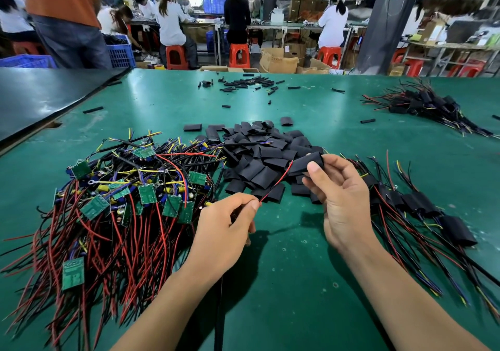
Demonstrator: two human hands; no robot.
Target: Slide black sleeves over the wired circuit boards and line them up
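Observation:
My right hand (341, 202) holds a black sleeve (308, 163) above the green table, thumb on top. A red wire (278, 181) runs out of the sleeve's left end down to my left hand (230, 223), which pinches the wire's end. The board inside the sleeve is hidden. A heap of bare green circuit boards with red, black and yellow wires (121, 196) lies to the left. Loose black sleeves (259, 156) are piled in the middle. Sleeved boards (422, 207) lie in a row at the right.
Another bundle of sleeved, wired boards (430, 104) lies at the far right. Small black tube pieces (243, 83) are scattered at the table's far edge. A black panel (40, 99) covers the left corner. Several people sit at benches behind.

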